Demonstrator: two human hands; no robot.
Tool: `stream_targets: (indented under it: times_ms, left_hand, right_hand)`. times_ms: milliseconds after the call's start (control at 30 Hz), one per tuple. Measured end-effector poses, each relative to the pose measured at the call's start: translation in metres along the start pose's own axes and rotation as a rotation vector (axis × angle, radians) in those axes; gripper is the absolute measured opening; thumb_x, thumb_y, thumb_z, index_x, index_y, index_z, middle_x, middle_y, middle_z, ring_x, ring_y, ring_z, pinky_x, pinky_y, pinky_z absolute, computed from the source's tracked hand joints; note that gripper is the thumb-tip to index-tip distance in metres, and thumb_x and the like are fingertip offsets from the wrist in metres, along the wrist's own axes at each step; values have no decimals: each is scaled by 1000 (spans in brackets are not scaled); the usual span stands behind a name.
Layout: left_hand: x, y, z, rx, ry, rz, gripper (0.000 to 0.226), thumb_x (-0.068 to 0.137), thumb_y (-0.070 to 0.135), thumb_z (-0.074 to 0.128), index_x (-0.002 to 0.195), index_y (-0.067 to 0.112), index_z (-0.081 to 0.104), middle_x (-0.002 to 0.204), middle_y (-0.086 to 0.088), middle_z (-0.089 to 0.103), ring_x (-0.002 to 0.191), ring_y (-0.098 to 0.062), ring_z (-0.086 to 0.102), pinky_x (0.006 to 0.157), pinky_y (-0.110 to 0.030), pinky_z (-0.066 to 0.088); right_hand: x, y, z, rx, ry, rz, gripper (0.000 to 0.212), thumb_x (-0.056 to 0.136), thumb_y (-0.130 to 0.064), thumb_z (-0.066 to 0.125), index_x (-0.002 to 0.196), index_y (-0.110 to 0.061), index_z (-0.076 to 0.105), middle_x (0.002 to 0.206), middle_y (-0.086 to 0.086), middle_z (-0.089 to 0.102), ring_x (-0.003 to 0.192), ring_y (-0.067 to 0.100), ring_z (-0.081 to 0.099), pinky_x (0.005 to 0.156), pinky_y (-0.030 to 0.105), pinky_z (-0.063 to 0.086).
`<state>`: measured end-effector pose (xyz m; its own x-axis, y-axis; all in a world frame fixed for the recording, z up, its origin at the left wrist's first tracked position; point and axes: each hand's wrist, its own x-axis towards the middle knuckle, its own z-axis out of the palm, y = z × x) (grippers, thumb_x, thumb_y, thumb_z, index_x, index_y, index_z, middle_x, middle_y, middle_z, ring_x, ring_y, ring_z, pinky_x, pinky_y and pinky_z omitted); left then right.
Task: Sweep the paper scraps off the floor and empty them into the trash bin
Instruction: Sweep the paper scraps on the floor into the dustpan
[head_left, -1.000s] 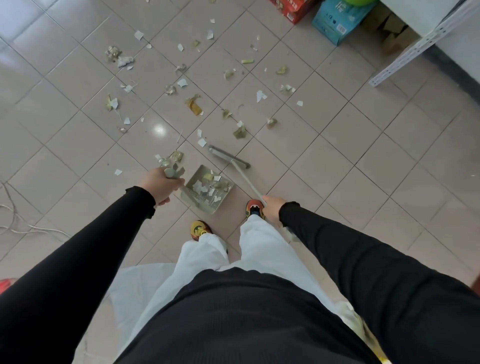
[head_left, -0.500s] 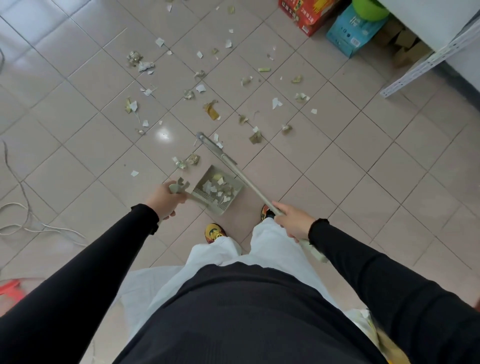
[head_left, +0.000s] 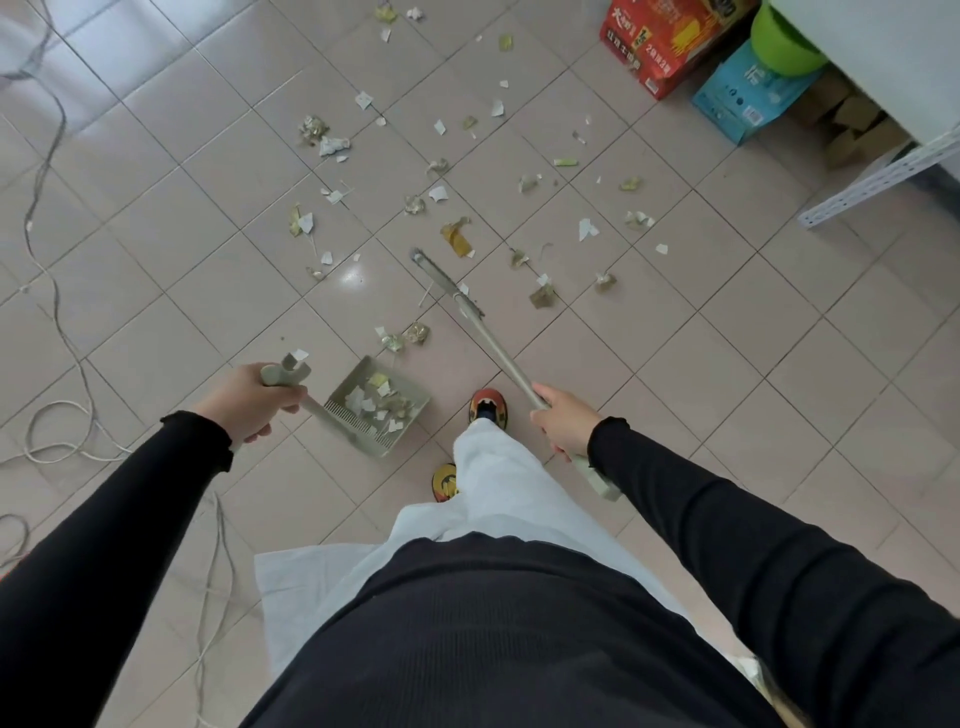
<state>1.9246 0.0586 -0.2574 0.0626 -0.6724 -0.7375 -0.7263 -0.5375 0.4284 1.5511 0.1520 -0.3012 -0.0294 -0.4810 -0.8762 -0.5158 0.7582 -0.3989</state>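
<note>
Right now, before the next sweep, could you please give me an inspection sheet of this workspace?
Surface: tiled floor, a glare spot near the middle.
Job's things: scraps scattered ahead of the feet; dustpan already holds some; broom head lies beyond the dustpan, among the scraps; bin nothing seen.
Clutter: red box, blue box and a green round thing at the top right.
Hands: left hand grips the dustpan handle; right hand grips the broom handle.
Cables: white cables loop over the floor on the left.
Surroundings: white rack at the right, brown cartons under it.
</note>
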Motion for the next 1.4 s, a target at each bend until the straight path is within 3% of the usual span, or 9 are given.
stream_targets:
  times_ms: [233, 400, 567, 733, 867, 1000, 1100, 1233, 1400]
  left_hand:
    - [47, 11, -27, 42, 29, -74, 14, 91, 15, 64, 103, 8, 66, 94, -13, 72, 50, -21, 43, 46, -23, 31]
    - [74, 32, -42, 77, -8, -83, 13, 91, 16, 65, 101, 9, 68, 97, -13, 73, 51, -21, 44, 48, -23, 32]
    - [89, 49, -51, 30, -19, -84, 23, 91, 12, 63, 113, 5, 63, 105, -20, 71, 51, -21, 40, 47, -24, 29]
    - [96, 57, -56, 7, -54, -58, 27, 92, 11, 62, 117, 1, 62, 105, -21, 68, 52, -21, 39, 50, -25, 28]
    - [96, 48, -68, 20, -84, -31, 23, 92, 12, 62, 112, 1, 62, 99, -16, 67, 51, -19, 39, 46, -24, 29]
    - [96, 28, -80, 26, -126, -5, 23, 92, 13, 63, 111, 1, 62, 98, -16, 66, 50, -18, 39, 46, -24, 29]
    - [94, 13, -87, 38, -136, 17, 23, 91, 13, 62, 110, 0, 63, 95, -14, 65, 51, -19, 41, 48, -24, 30]
    - [91, -3, -91, 51, -152, 35, 19, 92, 13, 61, 108, 4, 62, 94, -12, 65, 51, -19, 42, 47, -24, 31]
    - [89, -18, -93, 64, -157, 64, 16, 91, 12, 61, 105, 4, 63, 90, -11, 64, 49, -18, 43, 44, -22, 31]
  right_hand:
    - [26, -24, -34, -133, 33, -5, 58, 98, -18, 35, 154, -28, 24, 134, 6, 55, 76, 17, 52, 62, 27, 44]
    - [52, -50, -43, -257, 60, 65, 55, 99, -15, 35, 153, -23, 25, 128, 13, 55, 98, 32, 58, 83, 40, 50]
    - [67, -75, -8, -328, 4, 110, 45, 99, -11, 39, 144, -10, 38, 125, 15, 58, 103, 31, 59, 76, 34, 47]
    - [50, -77, 25, -223, -137, 89, 49, 95, -3, 46, 143, -5, 42, 77, 3, 53, 57, 17, 51, 48, 24, 40]
    - [15, -59, 32, -91, -196, 136, 44, 96, -10, 38, 139, -19, 45, 72, 3, 45, 34, 8, 43, 34, 20, 36]
    - [1, -62, 66, -101, -57, 153, 51, 92, -21, 37, 141, -37, 39, 89, 7, 64, 51, 18, 49, 38, 19, 39]
    - [26, -88, 91, -142, 17, 123, 48, 95, -16, 41, 143, -22, 39, 98, 10, 60, 67, 24, 52, 51, 34, 49]
    - [39, -113, 121, -189, -5, 115, 53, 92, 0, 48, 145, -2, 41, 74, -2, 42, 57, 12, 45, 53, 24, 44]
    - [-2, -98, 133, -110, -170, 134, 46, 98, -10, 36, 144, -18, 41, 74, 3, 46, 42, 11, 45, 33, 20, 35]
